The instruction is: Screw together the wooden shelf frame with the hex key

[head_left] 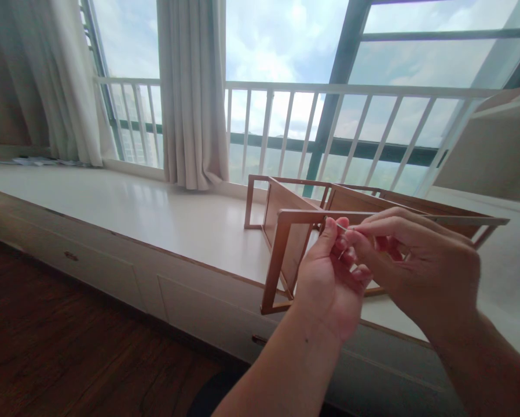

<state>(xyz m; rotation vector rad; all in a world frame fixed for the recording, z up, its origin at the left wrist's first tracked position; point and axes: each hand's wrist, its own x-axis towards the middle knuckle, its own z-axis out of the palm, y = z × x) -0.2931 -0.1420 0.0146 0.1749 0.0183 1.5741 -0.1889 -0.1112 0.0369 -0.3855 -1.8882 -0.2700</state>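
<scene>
A light wooden rack (286, 231) lies on its side on the white window seat (156, 214), its open frames facing me. My left hand (329, 284) is raised in front of the rack's near frame, thumb and fingers pinching a thin metal screw or pin (342, 227) at the frame's top rail. My right hand (416, 266) meets it from the right, fingertips closed on the same small metal piece. Part of the rack's near frame is hidden behind both hands.
Behind the seat runs a window with a white railing (329, 90) and a hanging curtain (194, 92). A beige cabinet (498, 150) stands at the right. Drawers (81, 260) sit under the seat, above dark wood floor (69, 353).
</scene>
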